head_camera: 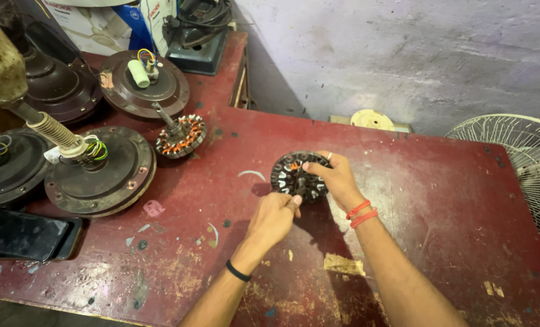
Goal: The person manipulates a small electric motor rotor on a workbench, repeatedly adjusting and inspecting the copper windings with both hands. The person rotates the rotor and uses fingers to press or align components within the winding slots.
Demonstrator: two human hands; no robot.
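Observation:
A round fan stator [291, 175], dark with pale slot liners, lies flat near the middle of the worn red table [439, 200]. My right hand [336, 178] rests on its far right side, fingers curled over the rim, gripping it. My left hand [274, 217] is closed at the stator's near edge, thumb and finger pinched against it; what is pinched is too small to tell. A black band circles my left wrist and red threads my right.
A second stator with copper windings [181, 136] sits at the back left among several brown ceiling-fan motor housings [100, 172]. A dark phone [25, 235] lies at the left edge. A white fan guard [521, 163] stands at the right. A grey wall is behind.

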